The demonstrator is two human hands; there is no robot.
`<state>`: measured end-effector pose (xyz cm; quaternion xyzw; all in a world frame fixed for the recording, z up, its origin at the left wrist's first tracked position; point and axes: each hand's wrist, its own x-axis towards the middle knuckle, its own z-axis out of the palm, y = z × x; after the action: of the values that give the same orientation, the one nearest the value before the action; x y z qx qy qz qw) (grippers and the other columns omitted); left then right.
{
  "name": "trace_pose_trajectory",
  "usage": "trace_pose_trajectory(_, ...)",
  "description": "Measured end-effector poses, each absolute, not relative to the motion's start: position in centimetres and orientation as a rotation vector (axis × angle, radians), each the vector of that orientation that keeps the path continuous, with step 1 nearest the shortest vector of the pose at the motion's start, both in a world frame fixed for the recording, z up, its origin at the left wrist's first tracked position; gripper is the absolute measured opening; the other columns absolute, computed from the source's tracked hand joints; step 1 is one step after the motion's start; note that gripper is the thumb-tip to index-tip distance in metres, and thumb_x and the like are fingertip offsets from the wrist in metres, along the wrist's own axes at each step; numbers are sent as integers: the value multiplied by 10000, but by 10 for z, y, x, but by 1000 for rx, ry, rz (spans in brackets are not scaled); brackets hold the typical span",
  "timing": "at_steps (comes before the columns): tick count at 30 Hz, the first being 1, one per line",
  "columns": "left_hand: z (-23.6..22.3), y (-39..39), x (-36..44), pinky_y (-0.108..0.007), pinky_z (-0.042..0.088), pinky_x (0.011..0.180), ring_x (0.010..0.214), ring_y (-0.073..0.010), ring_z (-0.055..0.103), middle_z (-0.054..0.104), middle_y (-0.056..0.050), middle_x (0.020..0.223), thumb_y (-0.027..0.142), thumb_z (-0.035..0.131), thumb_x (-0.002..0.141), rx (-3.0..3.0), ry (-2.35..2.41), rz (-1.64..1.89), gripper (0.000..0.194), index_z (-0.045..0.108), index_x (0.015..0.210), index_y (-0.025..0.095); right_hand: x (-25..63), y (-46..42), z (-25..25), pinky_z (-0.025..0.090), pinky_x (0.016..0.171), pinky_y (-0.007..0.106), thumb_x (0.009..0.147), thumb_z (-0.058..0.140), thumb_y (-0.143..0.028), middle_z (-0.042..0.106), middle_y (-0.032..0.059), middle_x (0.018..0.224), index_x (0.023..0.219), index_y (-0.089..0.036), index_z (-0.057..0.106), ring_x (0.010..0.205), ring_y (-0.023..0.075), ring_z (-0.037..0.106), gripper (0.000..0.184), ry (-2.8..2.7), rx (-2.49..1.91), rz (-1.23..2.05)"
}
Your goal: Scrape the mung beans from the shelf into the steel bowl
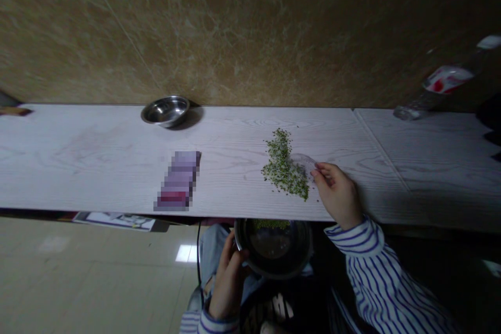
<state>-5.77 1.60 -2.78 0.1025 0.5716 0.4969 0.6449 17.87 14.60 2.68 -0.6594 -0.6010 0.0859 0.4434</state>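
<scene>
A heap of small green beans [284,164] lies on the pale wooden table [97,167]. My right hand [337,193] rests on the table just right of the heap, its fingers pinching a small clear plastic lid or dish [303,163] that touches the beans. Below the table's near edge, my left hand [229,276] grips the rim of a steel bowl [274,248] held at my lap. Some green beans show at the bowl's far side.
A second steel bowl [165,110] stands at the back of the table by the brown wall. A blurred rectangular object [179,180] lies left of centre. A plastic bottle [442,86] lies at the far right. A paper sheet [117,220] lies on the floor.
</scene>
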Motion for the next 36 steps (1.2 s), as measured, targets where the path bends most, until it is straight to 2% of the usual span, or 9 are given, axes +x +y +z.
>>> trace_pose_trajectory(5, -29, 17, -57, -308, 475, 643, 1063, -294, 558, 598, -105, 1275, 282, 646, 688, 225, 1325, 1133, 642, 515, 1316, 252, 177, 160, 31, 554, 678, 354, 816, 552, -360, 747, 110, 845, 959, -179, 672, 750, 234, 701, 260, -1501, -1650, 239)
trace_pose_trajectory(9, -27, 17, -56, -279, 457, 609, 1107, -295, 536, 584, -104, 1295, 278, 639, 696, 241, 1316, 1127, 639, 502, 1319, 248, 172, 163, 31, 551, 682, 350, 825, 541, -326, 750, 107, 838, 958, -176, 676, 752, 233, 705, 242, -1571, -1640, 275)
trace_pose_trajectory(15, -22, 17, -56, -231, 420, 548, 994, -243, 584, 614, -74, 1238, 259, 632, 687, 233, 1343, 1126, 613, 525, 1290, 260, 168, 158, 29, 553, 677, 329, 843, 552, -306, 753, 98, 849, 977, -179, 680, 757, 218, 707, 224, -1637, -1598, 300)
trace_pose_trajectory(21, -23, 16, -57, -226, 410, 547, 1009, -240, 574, 608, -79, 1239, 261, 627, 711, 253, 1297, 1129, 575, 528, 1277, 258, 166, 153, 30, 555, 664, 314, 841, 562, -304, 752, 83, 846, 959, -188, 681, 743, 206, 706, 204, -1644, -1573, 352)
trace_pose_trajectory(27, -24, 17, -57, -286, 471, 670, 980, -235, 576, 609, -84, 1224, 237, 641, 707, 215, 1252, 1151, 561, 535, 1258, 246, 163, 147, 31, 545, 635, 292, 837, 575, -284, 748, 79, 826, 975, -172, 685, 714, 195, 700, 209, -1667, -1571, 383)
trace_pose_trajectory(32, -25, 18, -56, -261, 452, 612, 964, -229, 578, 619, -71, 1204, 245, 649, 685, 208, 1274, 1159, 554, 558, 1231, 266, 162, 143, 31, 548, 637, 285, 847, 566, -287, 751, 71, 821, 963, -189, 689, 704, 189, 701, 196, -1716, -1544, 358)
trace_pose_trajectory(36, -23, 18, -57, -286, 469, 627, 972, -241, 583, 618, -78, 1212, 250, 645, 691, 236, 1275, 1141, 567, 544, 1248, 266, 162, 140, 31, 552, 643, 287, 850, 566, -286, 752, 63, 824, 979, -200, 692, 709, 190, 704, 200, -1745, -1552, 359)
